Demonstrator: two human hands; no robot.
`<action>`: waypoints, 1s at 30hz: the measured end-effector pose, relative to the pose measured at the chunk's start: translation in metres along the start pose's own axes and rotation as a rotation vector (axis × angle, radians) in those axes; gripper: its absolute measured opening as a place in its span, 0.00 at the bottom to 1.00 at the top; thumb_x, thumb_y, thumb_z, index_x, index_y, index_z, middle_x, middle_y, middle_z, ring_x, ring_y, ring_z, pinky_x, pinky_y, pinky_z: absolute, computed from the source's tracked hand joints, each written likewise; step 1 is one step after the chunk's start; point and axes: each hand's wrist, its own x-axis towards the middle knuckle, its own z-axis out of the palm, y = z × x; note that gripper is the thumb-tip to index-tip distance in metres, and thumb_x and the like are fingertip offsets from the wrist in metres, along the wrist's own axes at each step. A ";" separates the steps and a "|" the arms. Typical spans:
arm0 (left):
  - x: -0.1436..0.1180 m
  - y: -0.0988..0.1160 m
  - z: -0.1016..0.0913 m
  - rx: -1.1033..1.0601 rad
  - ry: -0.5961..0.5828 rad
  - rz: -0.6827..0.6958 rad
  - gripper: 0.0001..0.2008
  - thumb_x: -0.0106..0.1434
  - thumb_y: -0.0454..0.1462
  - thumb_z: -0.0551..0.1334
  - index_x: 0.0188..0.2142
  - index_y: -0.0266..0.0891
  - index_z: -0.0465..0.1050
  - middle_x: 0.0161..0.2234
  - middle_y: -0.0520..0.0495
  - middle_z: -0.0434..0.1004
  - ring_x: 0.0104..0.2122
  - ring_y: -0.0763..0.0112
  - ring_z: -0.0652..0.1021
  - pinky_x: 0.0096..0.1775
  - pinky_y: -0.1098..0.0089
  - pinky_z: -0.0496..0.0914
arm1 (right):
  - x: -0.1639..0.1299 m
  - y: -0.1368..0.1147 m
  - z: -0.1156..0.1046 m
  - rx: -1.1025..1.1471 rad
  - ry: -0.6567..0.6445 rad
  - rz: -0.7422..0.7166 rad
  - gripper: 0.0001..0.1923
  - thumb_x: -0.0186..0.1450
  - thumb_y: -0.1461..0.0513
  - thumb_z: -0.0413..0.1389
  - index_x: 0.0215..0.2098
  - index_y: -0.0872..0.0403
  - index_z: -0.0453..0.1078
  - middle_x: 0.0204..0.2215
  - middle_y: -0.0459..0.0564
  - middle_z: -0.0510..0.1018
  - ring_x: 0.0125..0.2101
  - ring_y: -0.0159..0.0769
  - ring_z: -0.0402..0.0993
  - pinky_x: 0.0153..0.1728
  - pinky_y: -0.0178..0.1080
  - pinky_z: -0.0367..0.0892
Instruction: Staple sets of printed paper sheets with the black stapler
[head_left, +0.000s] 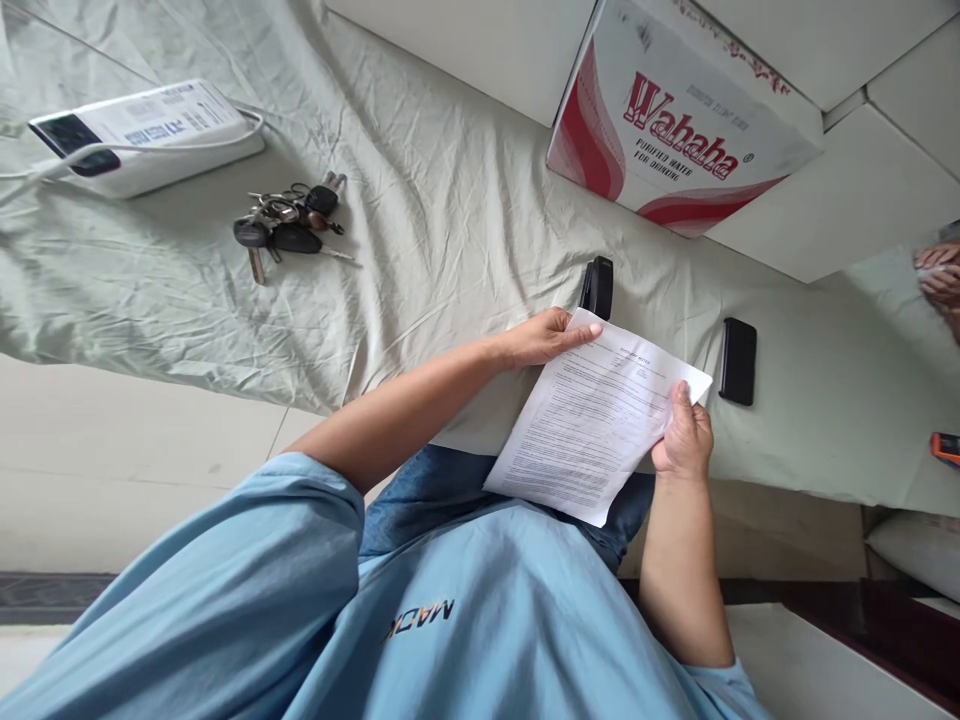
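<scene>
We've got the sheet [585, 430] at the worktop [450, 260] edge, partly over our lap [420, 500], print facing us. Left hand [544, 338] pinched on its top-left corner, thumb on top; right hand [684, 432] gripping the right edge near the top, thumb also on top. Stapler [600, 288] just past the left hand, phone [739, 361] right of the sheet, keys [289, 235] well off left.

The head view looks forward and steeply down over the shirt [495, 600], with left hand [541, 338] and right hand [684, 438] near, the worktop [450, 190] beyond.
</scene>
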 end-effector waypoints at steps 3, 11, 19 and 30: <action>-0.001 0.004 0.000 0.044 -0.061 -0.058 0.44 0.72 0.76 0.59 0.21 0.46 0.51 0.21 0.54 0.49 0.22 0.77 0.55 0.27 0.64 0.51 | 0.004 0.004 -0.002 -0.028 -0.007 0.021 0.35 0.52 0.34 0.81 0.39 0.52 0.84 0.37 0.48 0.89 0.39 0.39 0.87 0.42 0.39 0.87; 0.004 0.006 0.008 0.318 0.111 -0.051 0.27 0.78 0.47 0.63 0.25 0.45 0.55 0.24 0.55 0.56 0.26 0.74 0.60 0.32 0.65 0.58 | 0.031 0.008 -0.010 -0.223 0.004 -0.067 0.32 0.50 0.36 0.79 0.32 0.51 0.79 0.26 0.43 0.80 0.27 0.35 0.75 0.29 0.38 0.75; 0.006 0.007 0.022 0.832 0.310 -0.189 0.16 0.77 0.35 0.59 0.30 0.41 0.76 0.28 0.45 0.78 0.30 0.63 0.75 0.38 0.61 0.64 | 0.057 0.002 -0.013 -0.410 -0.133 -0.019 0.26 0.52 0.42 0.76 0.28 0.52 0.77 0.21 0.40 0.73 0.23 0.30 0.64 0.25 0.36 0.62; 0.014 0.003 0.018 0.674 0.406 -0.278 0.14 0.74 0.32 0.63 0.55 0.37 0.83 0.39 0.42 0.88 0.45 0.55 0.86 0.50 0.60 0.76 | 0.075 0.007 -0.004 -0.451 -0.166 -0.036 0.25 0.56 0.41 0.74 0.29 0.51 0.76 0.21 0.39 0.72 0.23 0.31 0.63 0.24 0.37 0.61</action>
